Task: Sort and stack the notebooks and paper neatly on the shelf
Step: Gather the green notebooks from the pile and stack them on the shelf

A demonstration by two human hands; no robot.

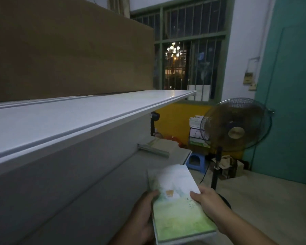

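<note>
Notebook: green-and-white cover, held flat between both hands, low in front of the person and not yet on a shelf.
Handling: looks light and fairly stiff. The thick near edge could mean several books stacked, which might slide apart if tilted.
Hold: the two long edges, level, seem safest.
Left hand: curled round the left long edge, thumb on the cover.
Right hand: pinches the right edge with the thumb on top. The fingers underneath are hidden.
Lower shelf: just ahead of the hands, carrying a flat pile of notebooks or paper at its far end.
Upper shelf: above and to the left of the left hand, white, with a large brown cardboard box along its back.
Beyond the right hand: standing fan, blue stool, more stacked papers behind the fan.
</note>
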